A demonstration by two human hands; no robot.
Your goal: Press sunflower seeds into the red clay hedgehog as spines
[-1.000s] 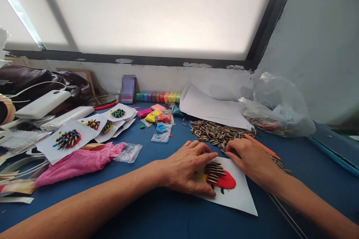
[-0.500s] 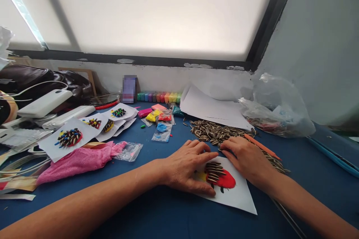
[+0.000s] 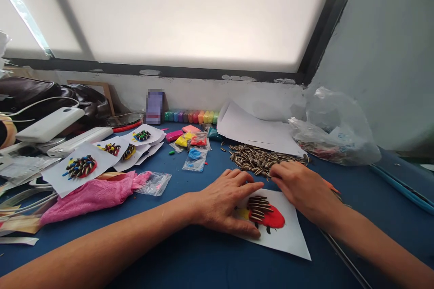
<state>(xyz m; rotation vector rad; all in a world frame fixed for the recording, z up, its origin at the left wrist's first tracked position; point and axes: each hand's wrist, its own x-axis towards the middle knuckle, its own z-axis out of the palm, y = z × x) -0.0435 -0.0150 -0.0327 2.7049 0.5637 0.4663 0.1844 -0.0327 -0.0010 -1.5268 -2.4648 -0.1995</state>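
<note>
My left hand [image 3: 230, 203] lies with fingers spread on a white sheet of paper [image 3: 288, 244], thumb and forefinger on either side of a clay shape. That shape has a red clay body [image 3: 277, 219] and a yellow part partly hidden behind my fingers. Rows of striped sunflower seeds [image 3: 259, 207] stick in its left half. My right hand [image 3: 301, 185] is at the near edge of a sunflower seed pile [image 3: 254, 159], fingertips pinched together. What they hold, if anything, is hidden.
Finished seed-and-clay pictures [image 3: 81, 167] lie on the left by a pink cloth [image 3: 84, 196]. Bags of coloured clay [image 3: 195, 156] are mid-table. Blank paper [image 3: 254, 128] and a plastic bag [image 3: 339, 135] stand behind the seeds. An orange tool [image 3: 332, 187] shows partly behind my right hand.
My right hand has shifted slightly right, and its fingers have drawn closer together at the seed pile. My left hand stays in place on the paper.
</note>
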